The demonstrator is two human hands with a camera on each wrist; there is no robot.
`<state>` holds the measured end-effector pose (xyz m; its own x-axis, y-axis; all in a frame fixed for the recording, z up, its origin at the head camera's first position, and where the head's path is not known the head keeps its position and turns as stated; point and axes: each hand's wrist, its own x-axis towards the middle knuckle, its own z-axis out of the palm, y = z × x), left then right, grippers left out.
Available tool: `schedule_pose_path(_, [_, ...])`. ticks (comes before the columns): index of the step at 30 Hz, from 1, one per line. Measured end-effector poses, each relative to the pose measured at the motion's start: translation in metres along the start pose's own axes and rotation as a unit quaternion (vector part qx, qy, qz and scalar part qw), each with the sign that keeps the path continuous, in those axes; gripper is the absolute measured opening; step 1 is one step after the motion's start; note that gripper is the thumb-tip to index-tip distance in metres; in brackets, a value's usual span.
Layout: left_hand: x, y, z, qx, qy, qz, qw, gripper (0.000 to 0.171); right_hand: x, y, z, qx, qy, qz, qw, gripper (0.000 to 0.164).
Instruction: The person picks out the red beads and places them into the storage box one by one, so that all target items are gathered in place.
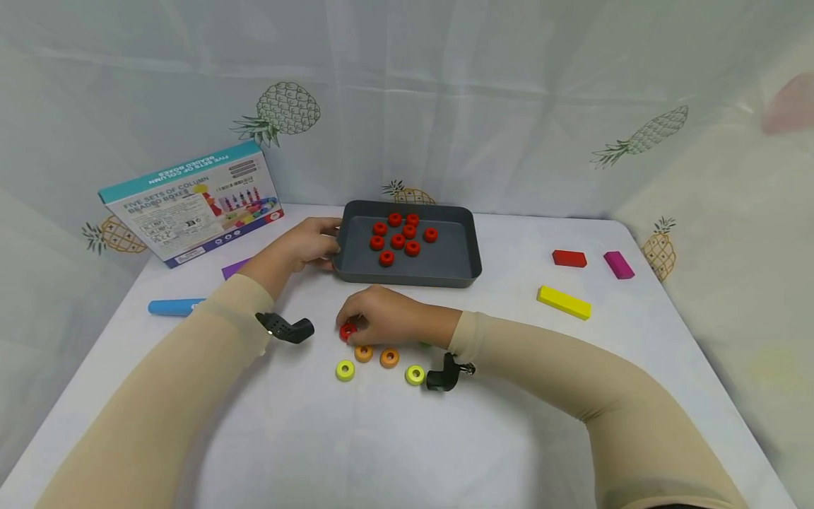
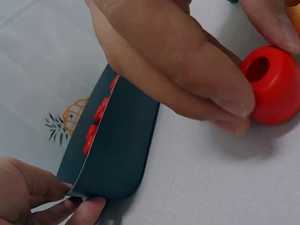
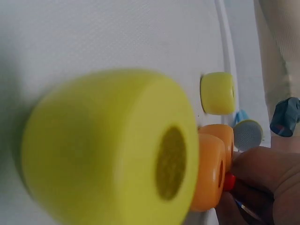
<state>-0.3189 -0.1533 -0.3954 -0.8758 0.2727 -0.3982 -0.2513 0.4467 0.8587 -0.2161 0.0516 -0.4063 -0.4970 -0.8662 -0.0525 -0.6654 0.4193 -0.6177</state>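
Note:
My left hand (image 1: 311,242) holds the left rim of a dark grey tray (image 1: 441,263), with fingers and thumb pinching its edge in the left wrist view. Several red beads (image 1: 412,248) lie inside the tray. In front of it, my right hand (image 1: 384,317) pinches another red bead (image 2: 280,93) at the tabletop. Two orange beads (image 1: 389,358) sit close to the right hand. A yellow bead (image 1: 345,370) stands on the near side, and a second yellow bead (image 3: 108,150) looms large in the right wrist view. Something green is mostly hidden under the right wrist.
A printed toy box (image 1: 197,205) leans at the back left. Near my left forearm lie a blue stick (image 1: 173,307) and a partly covered purple piece (image 1: 233,268). To the right are red (image 1: 569,259), magenta (image 1: 619,265) and yellow (image 1: 564,302) blocks.

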Motion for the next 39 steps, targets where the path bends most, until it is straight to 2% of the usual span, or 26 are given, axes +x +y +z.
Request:
schedule_pose_path(4, [0.001, 0.0, -0.001, -0.003, -0.002, 0.001, 1.0, 0.074, -0.003, 0.001, -0.004, -0.003, 0.015, -0.005, 1.0, 0.022])
schedule_pose_path(8, [0.0, 0.0, -0.001, 0.001, -0.002, -0.002, 1.0, 0.074, -0.007, 0.001, -0.017, -0.003, 0.035, 0.003, 0.999, 0.024])
schedule_pose_path(18, [-0.002, 0.001, -0.002, 0.005, -0.007, 0.003, 1.0, 0.074, -0.017, 0.013, -0.079, -0.01, 0.111, 0.045, 0.993, 0.023])
schedule_pose_path(24, [-0.003, 0.002, -0.002, 0.007, -0.009, -0.002, 0.9999, 0.074, -0.019, 0.032, -0.114, -0.012, 0.136, 0.108, 0.985, 0.027])
schedule_pose_path(28, [-0.002, 0.001, -0.003, 0.006, -0.011, -0.009, 0.9999, 0.074, -0.02, 0.053, -0.131, -0.022, 0.143, 0.144, 0.979, 0.029])
schedule_pose_path(33, [0.0, 0.0, -0.003, 0.005, -0.01, -0.01, 0.9999, 0.074, -0.019, 0.082, -0.145, -0.037, 0.165, 0.175, 0.97, 0.028])
schedule_pose_path(39, [0.0, 0.0, -0.003, 0.003, -0.008, -0.011, 0.9999, 0.074, -0.018, 0.106, -0.155, -0.043, 0.182, 0.199, 0.962, 0.026])
